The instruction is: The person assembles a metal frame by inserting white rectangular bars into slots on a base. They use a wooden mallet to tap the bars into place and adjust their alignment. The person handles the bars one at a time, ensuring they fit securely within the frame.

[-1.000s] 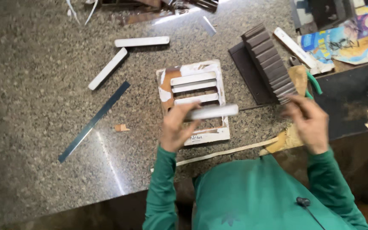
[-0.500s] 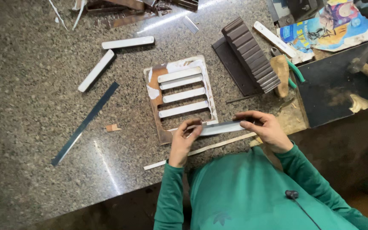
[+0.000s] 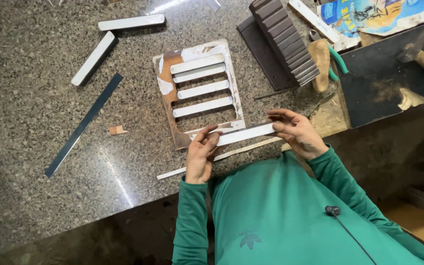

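Left hand [image 3: 201, 153] and right hand [image 3: 295, 131] are both grasping one long flat pale metal bar [image 3: 245, 134], one hand at each end, left fingers pinching the 8 o'clock end, right fingers wrapping the 2 o'clock end. The bar is being held slightly tilted, just over the near edge of the speckled grey granite desk [image 3: 30, 98], in front of the green-sleeved torso.

Directly at 12 o'clock from the bar, a rusty brown rectangular frame with white patches [image 3: 169, 105] is lying flat on the desk, carrying four similar pale bars [image 3: 202, 91] laid across it in parallel rows. The held bar is sitting just beside the frame's near edge; cannot tell if touching.

A thin pale strip [image 3: 192, 167] is lying on the desk under the hands, near the edge.

At 10 o'clock, well apart, a long dark blue flat metal strip [image 3: 84, 123] is lying diagonally. A small tan scrap [image 3: 117, 130] is sitting between it and the frame.

At 11 o'clock, far side, two white rectangular bars [image 3: 96, 56] are lying near each other, forming an angle.

At 1 o'clock, a stack of dark brown ridged blocks [image 3: 285, 39] is resting on a dark flat plate [image 3: 258, 46]. Just at 3 o'clock from the stack, green-handled pliers [image 3: 337, 59] are lying near a black mat [image 3: 384, 78].
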